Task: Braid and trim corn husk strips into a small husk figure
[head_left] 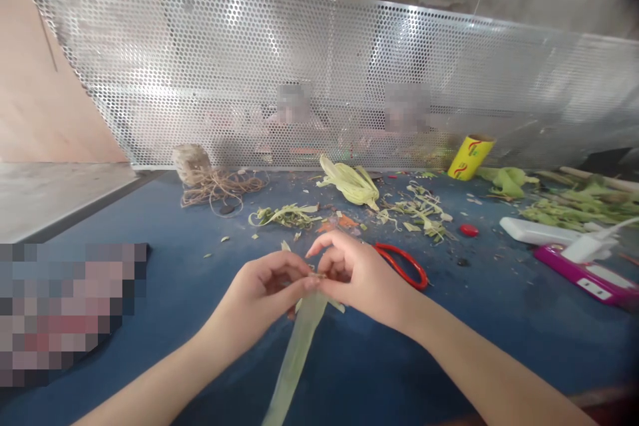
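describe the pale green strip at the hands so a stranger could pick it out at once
Start at the blue tabletop before the perforated metal screen, and find the left hand and right hand meeting near the picture's centre. The pale green strip runs from there to the bottom edge. Unlike the curled green scraps beyond the hands, it is long, flat and ribbon-like.

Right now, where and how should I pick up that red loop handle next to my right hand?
Probably by the rounded right end of the red loop handle, coming from its right. That end lies exposed on the tabletop, while the other end runs behind your right hand. The loop looks open, so a finger may hook through.
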`<state>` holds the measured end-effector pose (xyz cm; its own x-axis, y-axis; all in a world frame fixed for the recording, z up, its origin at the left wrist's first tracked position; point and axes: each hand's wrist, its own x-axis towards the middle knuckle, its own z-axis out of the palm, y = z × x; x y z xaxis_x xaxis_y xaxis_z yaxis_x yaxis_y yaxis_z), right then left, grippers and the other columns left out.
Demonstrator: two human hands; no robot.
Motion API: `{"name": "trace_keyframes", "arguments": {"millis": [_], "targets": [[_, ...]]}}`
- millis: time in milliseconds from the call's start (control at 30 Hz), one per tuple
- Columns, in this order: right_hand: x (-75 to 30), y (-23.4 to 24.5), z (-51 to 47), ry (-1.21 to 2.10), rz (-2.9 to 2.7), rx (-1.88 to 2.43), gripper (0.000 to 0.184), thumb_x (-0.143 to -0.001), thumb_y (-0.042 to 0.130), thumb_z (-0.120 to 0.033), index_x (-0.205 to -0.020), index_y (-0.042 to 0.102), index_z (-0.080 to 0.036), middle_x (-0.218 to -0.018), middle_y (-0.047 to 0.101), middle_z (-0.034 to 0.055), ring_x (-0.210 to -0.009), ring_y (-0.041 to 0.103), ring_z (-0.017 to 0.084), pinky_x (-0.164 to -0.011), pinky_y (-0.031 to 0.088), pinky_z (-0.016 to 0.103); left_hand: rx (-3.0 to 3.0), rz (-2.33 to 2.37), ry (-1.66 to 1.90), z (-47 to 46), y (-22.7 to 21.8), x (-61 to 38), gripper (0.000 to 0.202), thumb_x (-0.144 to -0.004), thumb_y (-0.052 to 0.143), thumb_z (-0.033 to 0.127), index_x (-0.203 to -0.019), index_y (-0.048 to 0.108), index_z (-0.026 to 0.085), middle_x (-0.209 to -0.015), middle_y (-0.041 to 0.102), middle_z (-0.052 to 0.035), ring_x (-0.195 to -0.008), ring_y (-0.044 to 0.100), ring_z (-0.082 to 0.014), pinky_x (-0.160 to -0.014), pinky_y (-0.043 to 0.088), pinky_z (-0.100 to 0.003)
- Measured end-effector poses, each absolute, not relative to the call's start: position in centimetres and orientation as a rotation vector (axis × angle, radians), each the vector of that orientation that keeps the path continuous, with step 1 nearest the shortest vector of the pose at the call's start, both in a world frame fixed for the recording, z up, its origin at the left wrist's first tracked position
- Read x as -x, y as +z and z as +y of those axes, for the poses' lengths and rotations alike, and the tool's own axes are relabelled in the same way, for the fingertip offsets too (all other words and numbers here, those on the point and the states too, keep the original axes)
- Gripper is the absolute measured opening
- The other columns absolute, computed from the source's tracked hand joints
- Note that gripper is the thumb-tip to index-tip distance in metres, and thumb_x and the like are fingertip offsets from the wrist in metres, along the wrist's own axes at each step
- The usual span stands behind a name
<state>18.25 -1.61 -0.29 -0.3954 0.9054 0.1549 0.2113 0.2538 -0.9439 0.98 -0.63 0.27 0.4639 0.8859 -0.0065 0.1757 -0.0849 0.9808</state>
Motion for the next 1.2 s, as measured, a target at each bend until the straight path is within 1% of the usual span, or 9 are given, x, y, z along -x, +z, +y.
{"name": "trace_keyframes", "arguments": {"millis": [133,233,333,533,733,833,933,1100,1200], "targets": [[-18.46,0.02,-1.29,1.343,-1.650,0.964,0.019,-0.075,0.061,-0.026,-0.090,0.050,-0.021,-0.070,0.054,-0.0038,-0.056,0.053,0.008,-0.050,0.045,0.019,-1.623,1.001,0.852,-0.54,0.50,-0.72,0.019,-0.076,0.058,0.033,-0.070,0.060,0.015,-0.058,0.058,0.0012,-0.049,0.050,-0.0092,-0.051,0.044,-0.021],[-18.46,0.27,-1.16,1.305,-1.612,0.956,0.007,-0.077,0.058,-0.021,-0.081,0.053,-0.018,-0.068,0.055,-0.0030,-0.055,0.053,0.007,-0.051,0.046,0.018,-1.618,1.018,0.889,-0.54,0.70,-0.63,0.018,-0.077,0.056,0.033,-0.071,0.058,0.016,-0.057,0.059,0.0020,-0.049,0.051,-0.0092,-0.051,0.044,-0.020],[-18.34,0.32,-1.22,1.253,-1.601,0.943,0.001,-0.077,0.056,-0.018,-0.077,0.055,-0.017,-0.065,0.055,-0.0039,-0.051,0.052,0.005,-0.052,0.046,0.017,-1.599,0.988,0.892,-0.62,0.83,-0.75,0.018,-0.077,0.057,0.033,-0.071,0.057,0.016,-0.058,0.060,0.0024,-0.048,0.051,-0.0087,-0.050,0.044,-0.020],[-18.03,-0.14,-1.50,1.177,-1.628,0.942,0.005,-0.075,0.057,-0.014,-0.076,0.060,-0.018,-0.065,0.057,-0.0037,-0.055,0.053,0.005,-0.051,0.044,0.015,-1.471,0.969,0.841,-0.68,0.97,-1.09,0.027,-0.076,0.056,0.039,-0.068,0.058,0.013,-0.061,0.062,-0.0010,-0.049,0.053,-0.0106,-0.049,0.047,-0.022],[-17.97,-0.17,-1.43,1.255,-1.570,0.919,0.012,-0.073,0.056,-0.014,-0.079,0.066,-0.017,-0.063,0.058,-0.0025,-0.047,0.052,0.005,-0.046,0.045,0.018,-1.344,0.917,0.830,-0.53,0.78,-0.99,0.025,-0.072,0.063,0.036,-0.070,0.060,0.012,-0.060,0.063,-0.0018,-0.046,0.052,-0.0085,-0.046,0.044,-0.019],[-18.01,-0.15,-1.49,1.251,-1.552,0.922,0.013,-0.070,0.057,-0.012,-0.076,0.068,-0.017,-0.065,0.059,-0.0016,-0.045,0.053,0.006,-0.044,0.045,0.019,-1.262,0.880,0.795,-0.37,0.45,-0.87,0.022,-0.069,0.067,0.033,-0.070,0.060,0.012,-0.060,0.063,-0.0016,-0.045,0.051,-0.0076,-0.044,0.043,-0.019],[-18.08,-0.22,-1.52,1.272,-1.562,0.925,0.015,-0.068,0.057,-0.010,-0.075,0.068,-0.017,-0.069,0.060,-0.0004,-0.048,0.057,0.008,-0.046,0.048,0.022,-1.196,0.865,0.780,-0.19,0.20,-0.79,0.020,-0.066,0.071,0.028,-0.069,0.060,0.012,-0.058,0.063,-0.0008,-0.045,0.051,-0.0069,-0.044,0.043,-0.017],[-18.20,-0.01,-1.46,1.336,-1.588,0.939,0.010,-0.070,0.062,-0.020,-0.078,0.068,-0.017,-0.068,0.061,0.0007,-0.056,0.060,0.011,-0.054,0.051,0.025,-1.188,0.858,0.797,-0.02,0.21,-0.72,0.019,-0.062,0.074,0.025,-0.067,0.060,0.012,-0.053,0.063,0.0007,-0.044,0.051,-0.0065,-0.042,0.042,-0.016],[-18.20,0.25,-1.45,1.364,-1.573,0.950,0.010,-0.072,0.061,-0.021,-0.079,0.067,-0.017,-0.068,0.063,0.0005,-0.056,0.060,0.010,-0.056,0.052,0.025,-1.224,0.865,0.787,0.02,0.19,-0.67,0.019,-0.063,0.073,0.024,-0.069,0.060,0.012,-0.057,0.065,-0.0006,-0.045,0.052,-0.0068,-0.043,0.043,-0.016]]}}
